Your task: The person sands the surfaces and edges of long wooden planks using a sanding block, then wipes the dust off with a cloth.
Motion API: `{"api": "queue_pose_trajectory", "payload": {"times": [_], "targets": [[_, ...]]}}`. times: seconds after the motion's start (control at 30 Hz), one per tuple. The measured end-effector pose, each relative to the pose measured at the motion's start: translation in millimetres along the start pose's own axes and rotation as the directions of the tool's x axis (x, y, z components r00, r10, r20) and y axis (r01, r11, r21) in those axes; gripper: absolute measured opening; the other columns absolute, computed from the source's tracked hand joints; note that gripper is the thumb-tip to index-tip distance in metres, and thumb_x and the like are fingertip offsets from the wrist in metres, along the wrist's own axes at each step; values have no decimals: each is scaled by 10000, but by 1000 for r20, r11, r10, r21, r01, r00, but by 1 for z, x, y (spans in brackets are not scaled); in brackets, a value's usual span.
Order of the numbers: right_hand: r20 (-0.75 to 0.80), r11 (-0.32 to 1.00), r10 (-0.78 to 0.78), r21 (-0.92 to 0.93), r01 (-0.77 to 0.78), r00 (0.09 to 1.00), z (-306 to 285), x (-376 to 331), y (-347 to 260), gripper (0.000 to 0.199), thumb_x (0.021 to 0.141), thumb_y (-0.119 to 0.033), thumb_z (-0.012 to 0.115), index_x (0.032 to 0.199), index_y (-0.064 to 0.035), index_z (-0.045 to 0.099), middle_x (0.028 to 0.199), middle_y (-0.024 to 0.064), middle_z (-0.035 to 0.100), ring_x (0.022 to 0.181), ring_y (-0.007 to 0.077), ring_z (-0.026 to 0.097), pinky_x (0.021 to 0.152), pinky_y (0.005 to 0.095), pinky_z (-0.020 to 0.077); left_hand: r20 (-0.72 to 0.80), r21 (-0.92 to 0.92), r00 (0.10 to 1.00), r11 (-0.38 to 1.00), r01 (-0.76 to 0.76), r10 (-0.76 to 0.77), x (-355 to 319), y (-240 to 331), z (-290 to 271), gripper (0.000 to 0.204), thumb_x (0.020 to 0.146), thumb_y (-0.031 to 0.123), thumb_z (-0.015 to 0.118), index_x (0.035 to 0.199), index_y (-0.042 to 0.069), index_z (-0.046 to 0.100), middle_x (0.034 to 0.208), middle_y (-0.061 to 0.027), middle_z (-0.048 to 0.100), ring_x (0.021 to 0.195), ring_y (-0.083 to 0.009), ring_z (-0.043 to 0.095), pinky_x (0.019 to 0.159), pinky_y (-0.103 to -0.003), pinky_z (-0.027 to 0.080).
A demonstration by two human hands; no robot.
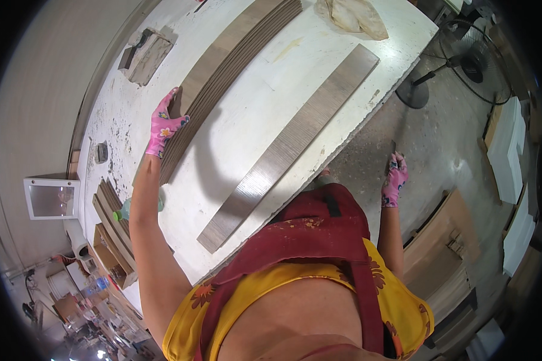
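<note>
My left hand, in a pink flowered glove, rests on a stack of long wood-look planks. Its thumb and fingers are spread across the top plank. One separate grey-brown plank lies flat and slantwise near the table's edge, with neither hand on it. Off the table at the right, my right hand hangs over the floor in a matching glove, fingers closed. A thin dark tip sticks out past them; what it belongs to is too small to make out.
The white table has a rough edge beside me. On it are a block-like bundle, a pale cloth bag and a green-capped bottle. A standing fan, brown boards and white panels stand at the right.
</note>
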State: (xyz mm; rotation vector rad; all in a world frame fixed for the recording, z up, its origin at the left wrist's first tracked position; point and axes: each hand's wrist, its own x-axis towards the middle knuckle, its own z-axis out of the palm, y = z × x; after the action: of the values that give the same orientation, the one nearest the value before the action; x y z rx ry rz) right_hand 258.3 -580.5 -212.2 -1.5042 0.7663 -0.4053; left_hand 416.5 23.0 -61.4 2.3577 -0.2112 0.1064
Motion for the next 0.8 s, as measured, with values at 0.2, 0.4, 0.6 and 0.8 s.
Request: {"api": "queue_pose_trajectory", "payload": {"times": [0.2,0.4,0.6,0.8], "targets": [[79,997,-53,63,48,996,21,-18,-23,174,895,-95,640,1060,-46,666,878,-36,613,749,40,515,658,180,395,113,-286,990,951,112,-83,-28,50,-19,852,650,-23,757,1406,-35,362,1423,-128,439,1339,-194,378,1135,-299,247],[184,978,1,204,-39,983,40,-31,-28,184,904,-95,635,1076,-38,664,900,-31,615,733,31,514,613,182,391,607,-639,776,475,605,-171,-110,121,44,816,691,289,808,1344,-38,444,1248,-194,548,1083,-271,598,909,-334,532],[401,634,-649,-183,751,646,90,-93,-125,150,861,-39,633,1007,-32,662,831,23,603,718,124,564,660,250,472,826,-549,563,-195,813,20,-164,140,105,723,784,252,586,1379,-89,355,1294,-328,483,1119,-412,563,932,-443,488],[854,220,-517,190,957,-51,147,-175,-118,103,836,-212,565,772,-132,578,710,19,512,636,197,557,612,331,480,876,-372,452,-358,856,170,-174,114,121,716,815,326,598,1376,-59,377,1258,-331,509,1071,-430,580,875,-477,507]]}}
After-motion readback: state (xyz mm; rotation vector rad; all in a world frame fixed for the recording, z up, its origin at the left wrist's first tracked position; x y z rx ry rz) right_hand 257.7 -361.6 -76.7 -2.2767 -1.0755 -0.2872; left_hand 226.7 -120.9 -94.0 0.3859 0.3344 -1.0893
